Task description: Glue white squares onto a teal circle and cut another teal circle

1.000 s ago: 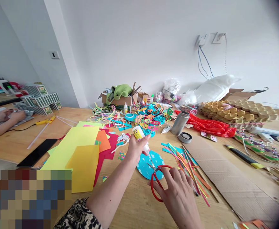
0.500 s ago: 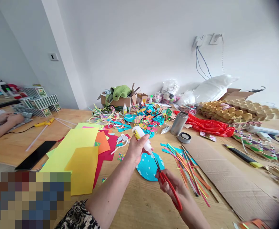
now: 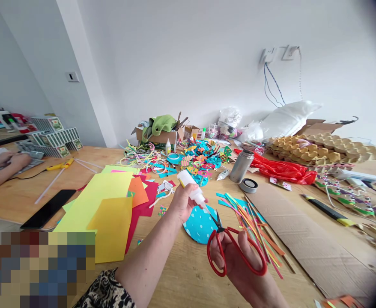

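Observation:
My left hand (image 3: 184, 200) is wrapped round a white glue bottle (image 3: 191, 188), tilted with its nozzle pointing down to the right. In my right hand (image 3: 239, 261) are red-handled scissors (image 3: 260, 270), with fingers through the loops. The scissor blades stand slightly apart, and one tip is at or very near the bottle's nozzle; I cannot tell whether they touch. Beneath both lies a round blue disc (image 3: 197, 226) with pale spots, flat on the wooden table (image 3: 171, 273).
Yellow paper sheets (image 3: 107, 192) and a black phone (image 3: 49, 208) lie at left. Coloured strips (image 3: 255, 226), a cardboard sheet (image 3: 303, 231), a metal flask (image 3: 242, 166) and a tape roll (image 3: 248, 185) are at right. Another person's hands (image 3: 17, 162) rest far left.
My right hand has turned the scissors so both red loops face me, and the blades have spread. The glue bottle has rolled slightly in my left hand, its label turning away.

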Motion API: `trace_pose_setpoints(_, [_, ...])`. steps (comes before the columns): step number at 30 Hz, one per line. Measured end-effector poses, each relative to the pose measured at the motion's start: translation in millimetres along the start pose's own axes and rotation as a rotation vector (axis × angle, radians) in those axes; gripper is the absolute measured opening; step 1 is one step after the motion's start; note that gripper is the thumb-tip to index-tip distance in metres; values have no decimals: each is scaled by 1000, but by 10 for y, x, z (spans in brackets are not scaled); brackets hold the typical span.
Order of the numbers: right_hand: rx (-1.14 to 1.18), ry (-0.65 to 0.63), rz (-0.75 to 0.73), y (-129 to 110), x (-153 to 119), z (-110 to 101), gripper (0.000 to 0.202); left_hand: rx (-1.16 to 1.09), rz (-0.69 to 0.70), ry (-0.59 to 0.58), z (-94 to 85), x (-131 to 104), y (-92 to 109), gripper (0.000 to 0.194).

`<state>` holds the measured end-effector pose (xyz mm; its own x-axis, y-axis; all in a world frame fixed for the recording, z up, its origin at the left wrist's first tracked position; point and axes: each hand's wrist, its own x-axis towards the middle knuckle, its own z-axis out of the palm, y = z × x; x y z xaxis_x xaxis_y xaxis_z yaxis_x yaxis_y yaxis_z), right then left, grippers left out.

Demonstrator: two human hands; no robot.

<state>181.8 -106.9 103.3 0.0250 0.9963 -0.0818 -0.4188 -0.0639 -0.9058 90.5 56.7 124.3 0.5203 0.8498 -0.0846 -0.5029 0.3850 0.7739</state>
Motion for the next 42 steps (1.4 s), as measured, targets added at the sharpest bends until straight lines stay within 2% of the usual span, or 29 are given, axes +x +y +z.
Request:
trace_pose_setpoints(6, [197,-46,23,60,1,-20,59,-57,-61,-14,-20,11,-17,33])
trace_pose_setpoints(10, [199,-24,-16,31,-29,21,56,-93,-100,-27,-12,4,-6,35])
trace_pose_setpoints(15, [-12,46,-112,16,-65,37,55,-172,-148,-29,-22,-12,9,25])
trace_pose_setpoints(20, [-355,234,-121,57,-80,-1,50,-292,-205,-6,-14,-39,47,20])
trace_pose_setpoints(25, [-519,154,-114,15,-92,58,54,-479,-287,70,25,-59,95,16])
trace_pose_setpoints(31, [-297,213,-64,155,-97,3,50,-562,-334,21,36,-81,125,17])
trace_pose_setpoints(37, [160,-19,-68,183,-18,61,59,-636,-311,26,63,-90,111,4])
trace_pose_setpoints(42, [407,-137,16,79,-17,154,63,-718,-304,27,60,-87,106,13])
